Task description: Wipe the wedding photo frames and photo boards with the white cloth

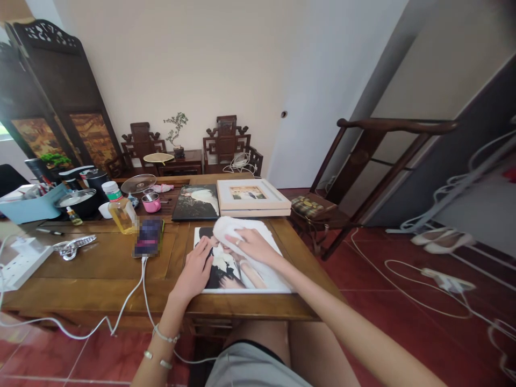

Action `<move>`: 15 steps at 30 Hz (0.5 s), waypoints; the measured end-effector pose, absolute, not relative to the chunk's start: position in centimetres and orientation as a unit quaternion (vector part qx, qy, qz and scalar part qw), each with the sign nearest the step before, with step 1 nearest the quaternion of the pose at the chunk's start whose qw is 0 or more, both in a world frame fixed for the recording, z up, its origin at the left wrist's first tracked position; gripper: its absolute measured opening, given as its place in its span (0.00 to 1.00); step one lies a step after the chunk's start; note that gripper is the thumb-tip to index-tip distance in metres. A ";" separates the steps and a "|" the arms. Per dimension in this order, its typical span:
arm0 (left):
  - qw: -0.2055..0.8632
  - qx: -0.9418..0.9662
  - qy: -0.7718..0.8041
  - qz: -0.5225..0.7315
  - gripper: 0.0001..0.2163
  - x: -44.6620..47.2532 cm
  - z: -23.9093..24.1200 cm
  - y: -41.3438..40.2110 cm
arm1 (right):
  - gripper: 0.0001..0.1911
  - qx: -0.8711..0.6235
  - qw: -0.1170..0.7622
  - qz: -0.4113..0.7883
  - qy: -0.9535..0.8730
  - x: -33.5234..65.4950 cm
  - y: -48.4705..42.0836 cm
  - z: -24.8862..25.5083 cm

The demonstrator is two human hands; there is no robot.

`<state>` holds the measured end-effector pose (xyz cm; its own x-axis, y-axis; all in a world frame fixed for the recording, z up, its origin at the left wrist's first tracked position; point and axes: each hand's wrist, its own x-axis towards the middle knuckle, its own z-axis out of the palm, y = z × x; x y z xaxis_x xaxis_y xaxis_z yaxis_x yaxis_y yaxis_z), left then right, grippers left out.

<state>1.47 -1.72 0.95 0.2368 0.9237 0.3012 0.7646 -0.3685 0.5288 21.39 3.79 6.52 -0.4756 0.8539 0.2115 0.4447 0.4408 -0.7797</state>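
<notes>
A large photo panel (pixel 226 269) of a couple lies flat on the wooden table in front of me. My right hand (pixel 258 246) grips a fluffy white cloth (pixel 228 227) and presses it on the upper part of the panel, with some of the cloth spread towards the right. At the panel's left edge rests my left hand (pixel 194 269), fingers stretched out and holding nothing. Just beyond the panel are a dark photo panel (pixel 196 202) and a stack of light-framed pictures (pixel 253 196).
Left of my hands lie a phone (pixel 148 237) with a white cable, a bottle of yellow liquid (pixel 121 209), a pink cup (pixel 151 202), a silver clip-like object (pixel 74 247) and a power strip (pixel 26 263). A wooden chair (pixel 363 156) stands right of the table (pixel 108 269).
</notes>
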 end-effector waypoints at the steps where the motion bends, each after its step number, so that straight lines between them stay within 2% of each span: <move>1: 0.137 0.775 0.544 0.293 0.21 1.5 0.9 -1.7 | 0.21 -0.403 0.299 0.363 -0.785 20.5 4.3 6.9; 8: 0.133 0.787 0.520 0.305 0.21 1.3 0.8 -1.5 | 0.22 -0.384 0.265 0.417 -0.780 16.4 6.4 7.8; 15: 0.146 0.774 0.544 0.290 0.21 1.4 1.0 -1.7 | 0.24 -0.414 0.322 0.329 -0.786 21.9 6.5 5.7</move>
<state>1.38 -1.69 1.03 0.2413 0.9261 0.2899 0.7571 -0.3665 0.5408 21.85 6.45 5.75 -0.4506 0.8617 0.2333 0.4387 0.4413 -0.7828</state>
